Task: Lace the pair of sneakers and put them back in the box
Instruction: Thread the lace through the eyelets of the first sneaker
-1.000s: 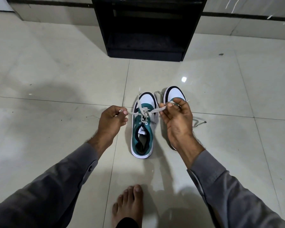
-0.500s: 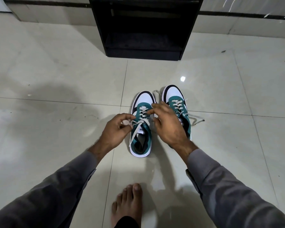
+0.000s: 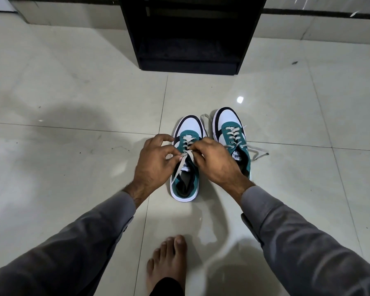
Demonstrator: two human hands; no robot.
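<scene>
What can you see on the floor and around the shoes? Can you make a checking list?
Surface: glossy pale tile floor, a few small dark specks.
Job's things: left shoe being laced, lace hanging loose; right shoe laced up, ends trailing on the floor. No shoe box seen.
Clutter: nothing seen.
Grippers: left hand and right hand both pinch the lace over the left shoe.
Cables: nothing seen.
Surroundings: black cabinet ahead, bare foot below, grey sleeves.
</scene>
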